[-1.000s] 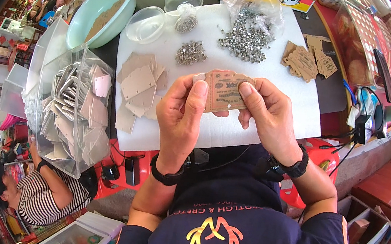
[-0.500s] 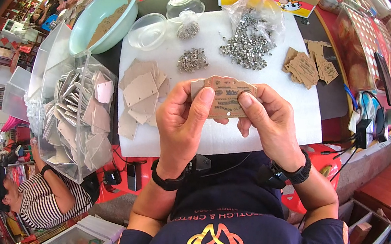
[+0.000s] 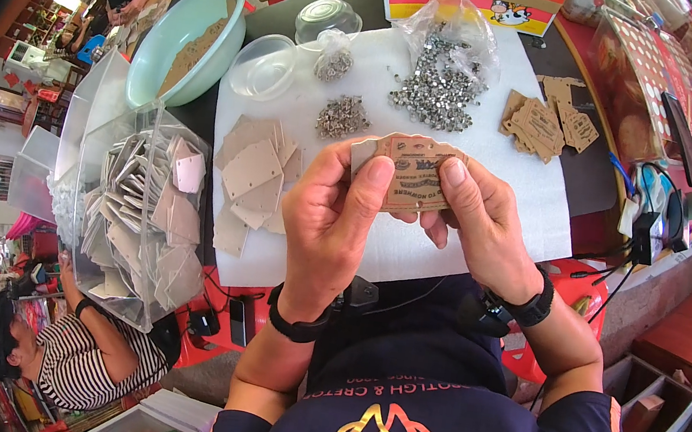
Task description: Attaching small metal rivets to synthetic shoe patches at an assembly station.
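My left hand (image 3: 336, 215) and my right hand (image 3: 483, 214) pinch a printed brown cardboard tag (image 3: 415, 175) from both sides, thumbs on its face. A paler card edge shows at its left, partly behind my left thumb. One small hole sits near the tag's lower edge. Left of my left hand lies a pile of plain grey-brown cards (image 3: 252, 173) with small holes. Beyond the tag are a small heap of metal studs (image 3: 342, 116) and a larger heap of studs (image 3: 441, 89), spilling from a clear plastic bag (image 3: 466, 35).
Printed tags (image 3: 541, 126) lie stacked at the far right. A clear bin of cards (image 3: 141, 215) and a pale green basin (image 3: 144, 58) stand left. Clear plastic bowls (image 3: 262, 67) are at the back. Cables (image 3: 643, 233) run along the right. Two people work at the left.
My right thumb has shifted up toward the tag's upper right edge. The tag is tilted slightly differently, and the whole view has shifted a little.
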`<control>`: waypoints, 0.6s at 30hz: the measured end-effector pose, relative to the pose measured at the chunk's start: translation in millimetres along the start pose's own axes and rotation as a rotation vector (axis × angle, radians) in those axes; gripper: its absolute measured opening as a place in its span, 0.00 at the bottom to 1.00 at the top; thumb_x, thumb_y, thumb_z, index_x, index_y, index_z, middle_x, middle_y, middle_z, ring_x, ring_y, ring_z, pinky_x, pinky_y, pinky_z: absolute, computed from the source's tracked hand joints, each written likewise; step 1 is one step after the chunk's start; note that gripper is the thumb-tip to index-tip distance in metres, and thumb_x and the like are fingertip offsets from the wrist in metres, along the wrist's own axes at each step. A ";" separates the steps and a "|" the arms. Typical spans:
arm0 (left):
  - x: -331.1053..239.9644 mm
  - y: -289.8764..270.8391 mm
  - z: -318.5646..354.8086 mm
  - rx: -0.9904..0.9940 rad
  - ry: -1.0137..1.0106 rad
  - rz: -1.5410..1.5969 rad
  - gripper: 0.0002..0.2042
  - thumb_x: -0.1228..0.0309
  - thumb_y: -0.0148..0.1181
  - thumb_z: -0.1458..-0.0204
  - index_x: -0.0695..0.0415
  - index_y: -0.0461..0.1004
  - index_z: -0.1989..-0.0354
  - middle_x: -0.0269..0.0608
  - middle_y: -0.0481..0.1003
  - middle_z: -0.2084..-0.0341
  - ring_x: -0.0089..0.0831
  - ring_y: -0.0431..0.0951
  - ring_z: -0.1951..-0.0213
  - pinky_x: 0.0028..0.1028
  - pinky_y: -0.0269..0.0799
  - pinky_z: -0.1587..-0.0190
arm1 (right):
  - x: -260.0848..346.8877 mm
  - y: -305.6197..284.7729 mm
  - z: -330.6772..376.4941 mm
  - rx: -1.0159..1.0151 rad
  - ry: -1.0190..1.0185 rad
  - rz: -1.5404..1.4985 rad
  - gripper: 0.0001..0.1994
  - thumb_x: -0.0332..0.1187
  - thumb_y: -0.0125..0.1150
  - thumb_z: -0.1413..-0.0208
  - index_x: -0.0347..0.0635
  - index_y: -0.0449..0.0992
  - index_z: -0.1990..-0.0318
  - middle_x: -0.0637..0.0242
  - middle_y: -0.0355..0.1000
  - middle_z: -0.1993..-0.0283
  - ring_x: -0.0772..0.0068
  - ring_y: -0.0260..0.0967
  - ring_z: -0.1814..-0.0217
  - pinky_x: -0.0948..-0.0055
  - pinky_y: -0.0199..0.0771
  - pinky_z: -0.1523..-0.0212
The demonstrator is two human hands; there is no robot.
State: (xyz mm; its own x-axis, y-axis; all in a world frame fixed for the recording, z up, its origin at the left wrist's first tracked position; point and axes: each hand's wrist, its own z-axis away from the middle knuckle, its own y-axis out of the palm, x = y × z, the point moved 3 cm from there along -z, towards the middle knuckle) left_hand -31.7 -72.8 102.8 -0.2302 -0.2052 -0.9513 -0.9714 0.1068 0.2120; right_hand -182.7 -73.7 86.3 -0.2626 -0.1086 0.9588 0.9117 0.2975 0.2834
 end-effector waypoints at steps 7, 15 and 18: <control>3.9 3.9 -5.7 0.049 0.003 0.046 0.11 0.72 0.52 0.37 0.67 0.70 0.52 0.43 0.78 0.65 0.23 0.78 0.68 0.23 0.77 0.65 | 2.0 -6.3 -1.5 0.057 0.022 -0.122 0.26 0.49 0.41 0.31 0.36 0.67 0.39 0.66 0.73 0.64 0.86 0.65 0.69 0.84 0.66 0.73; 16.0 6.8 -7.3 -0.045 0.045 0.071 0.09 0.72 0.53 0.38 0.65 0.70 0.54 0.47 0.79 0.61 0.26 0.78 0.71 0.24 0.75 0.68 | -6.6 -10.3 -2.7 0.028 0.042 -0.170 0.26 0.50 0.41 0.31 0.36 0.67 0.40 0.64 0.74 0.64 0.85 0.65 0.71 0.83 0.67 0.73; 18.3 4.9 -6.4 -0.055 0.065 0.038 0.09 0.73 0.54 0.39 0.64 0.69 0.53 0.47 0.79 0.62 0.26 0.79 0.71 0.24 0.76 0.68 | -9.1 -9.4 -5.2 0.006 0.021 -0.164 0.25 0.49 0.41 0.31 0.36 0.68 0.40 0.64 0.75 0.64 0.84 0.65 0.72 0.83 0.67 0.73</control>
State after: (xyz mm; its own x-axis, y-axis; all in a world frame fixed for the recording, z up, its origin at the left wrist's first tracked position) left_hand -41.1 -82.2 87.9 -0.2687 -0.2649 -0.9261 -0.9632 0.0623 0.2616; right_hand -187.3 -80.4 74.8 -0.4007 -0.1757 0.8992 0.8555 0.2795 0.4358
